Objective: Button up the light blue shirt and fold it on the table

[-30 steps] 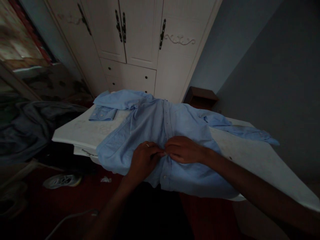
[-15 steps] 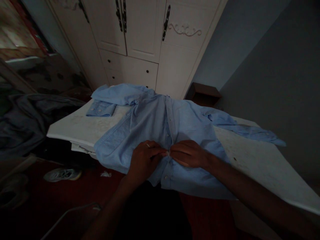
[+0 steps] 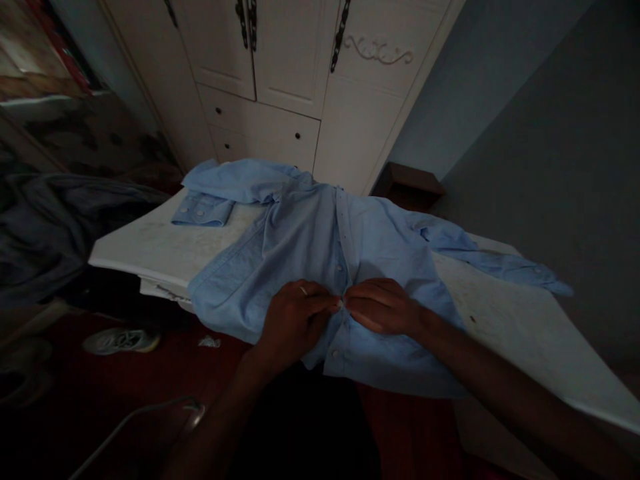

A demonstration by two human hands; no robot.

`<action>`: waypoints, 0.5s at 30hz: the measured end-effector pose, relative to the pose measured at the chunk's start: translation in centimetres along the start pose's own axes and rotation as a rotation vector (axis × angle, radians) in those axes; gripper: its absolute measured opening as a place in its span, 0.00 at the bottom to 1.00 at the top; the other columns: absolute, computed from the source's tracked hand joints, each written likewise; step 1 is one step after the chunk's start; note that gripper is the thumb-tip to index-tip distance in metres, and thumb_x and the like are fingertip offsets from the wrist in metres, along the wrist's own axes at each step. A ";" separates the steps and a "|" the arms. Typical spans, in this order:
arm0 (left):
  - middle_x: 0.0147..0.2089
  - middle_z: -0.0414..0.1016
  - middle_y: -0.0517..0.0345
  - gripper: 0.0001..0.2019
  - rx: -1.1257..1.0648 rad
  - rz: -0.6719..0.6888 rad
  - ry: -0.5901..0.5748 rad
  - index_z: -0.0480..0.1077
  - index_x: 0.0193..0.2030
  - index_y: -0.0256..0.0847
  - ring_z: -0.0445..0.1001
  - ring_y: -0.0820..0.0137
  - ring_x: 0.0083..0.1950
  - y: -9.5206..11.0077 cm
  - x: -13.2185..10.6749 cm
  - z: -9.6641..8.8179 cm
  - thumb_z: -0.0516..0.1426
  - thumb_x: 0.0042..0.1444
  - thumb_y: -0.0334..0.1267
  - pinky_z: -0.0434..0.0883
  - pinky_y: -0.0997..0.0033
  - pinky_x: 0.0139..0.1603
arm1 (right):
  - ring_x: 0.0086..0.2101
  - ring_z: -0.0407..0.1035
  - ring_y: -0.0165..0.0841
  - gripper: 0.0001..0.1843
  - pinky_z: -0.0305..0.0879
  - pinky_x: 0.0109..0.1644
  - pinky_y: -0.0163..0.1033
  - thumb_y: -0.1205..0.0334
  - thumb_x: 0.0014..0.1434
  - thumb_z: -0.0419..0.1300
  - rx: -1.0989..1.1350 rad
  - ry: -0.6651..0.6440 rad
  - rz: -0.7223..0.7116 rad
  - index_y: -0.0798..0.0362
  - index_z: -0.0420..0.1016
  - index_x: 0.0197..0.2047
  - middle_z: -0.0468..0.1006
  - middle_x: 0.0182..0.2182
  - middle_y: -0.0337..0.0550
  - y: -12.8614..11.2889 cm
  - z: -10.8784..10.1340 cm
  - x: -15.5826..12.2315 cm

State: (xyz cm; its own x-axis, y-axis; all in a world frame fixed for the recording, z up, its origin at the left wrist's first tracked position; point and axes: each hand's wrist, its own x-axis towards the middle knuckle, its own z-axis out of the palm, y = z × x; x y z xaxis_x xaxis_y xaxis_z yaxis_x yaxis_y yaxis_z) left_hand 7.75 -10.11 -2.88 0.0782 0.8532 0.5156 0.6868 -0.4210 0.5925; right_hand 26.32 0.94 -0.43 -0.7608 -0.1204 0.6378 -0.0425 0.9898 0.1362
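A light blue button-up shirt (image 3: pixel 310 233) lies front side up on a white board, sleeves spread to both sides. Along its middle, the placket shows several pale buttons. My left hand (image 3: pixel 300 317), with a ring on one finger, pinches the front edge of the shirt at a button (image 3: pixel 341 304). Directly opposite, my right hand (image 3: pixel 380 305) grips the other side of the placket, its fingertips almost touching the left ones. Another button (image 3: pixel 335 354) sits on the placket below my hands. Whether the gripped button is through its hole I cannot tell.
The white ironing board (image 3: pixel 135 243) carries the shirt. Behind it stands a white wardrobe (image 3: pixel 280 73), with a brown box-like piece (image 3: pixel 415 183) to its right. A shoe (image 3: pixel 123 341) and a pale cable (image 3: pixel 130 420) lie on the red floor. Dark cloth (image 3: pixel 60 227) hangs at the left.
Both hands stay at the same spot on the placket, with only slight finger movement. The camera view has shifted a little.
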 end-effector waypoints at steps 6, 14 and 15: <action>0.41 0.79 0.53 0.17 -0.009 -0.044 -0.009 0.77 0.45 0.41 0.75 0.64 0.42 1.1 -0.1 -0.5 0.62 0.53 0.49 0.71 0.59 0.45 | 0.31 0.76 0.28 0.04 0.73 0.36 0.33 0.69 0.62 0.56 0.050 -0.035 0.021 0.54 0.71 0.38 0.81 0.34 0.42 0.1 0.0 -0.3; 0.39 0.77 0.52 0.11 0.113 -0.146 0.111 0.76 0.46 0.40 0.73 0.64 0.42 2.3 -0.5 1.4 0.60 0.57 0.40 0.71 0.59 0.45 | 0.32 0.77 0.29 0.03 0.73 0.34 0.32 0.67 0.62 0.57 0.101 -0.039 0.085 0.54 0.72 0.38 0.82 0.35 0.43 0.2 0.4 -0.6; 0.40 0.77 0.52 0.11 0.125 -0.160 0.119 0.76 0.47 0.40 0.73 0.64 0.42 2.5 -0.6 1.6 0.59 0.58 0.38 0.71 0.58 0.45 | 0.33 0.77 0.29 0.03 0.72 0.34 0.32 0.66 0.63 0.57 0.103 -0.040 0.101 0.54 0.73 0.38 0.82 0.35 0.43 0.2 0.4 -0.6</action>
State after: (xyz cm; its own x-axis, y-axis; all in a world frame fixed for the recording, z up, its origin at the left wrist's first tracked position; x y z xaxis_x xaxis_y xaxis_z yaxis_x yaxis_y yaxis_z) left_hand 10.55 -11.17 -2.69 -0.1194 0.8609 0.4946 0.7685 -0.2353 0.5950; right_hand 26.53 1.27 -1.07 -0.7896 -0.0183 0.6133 -0.0288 0.9996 -0.0071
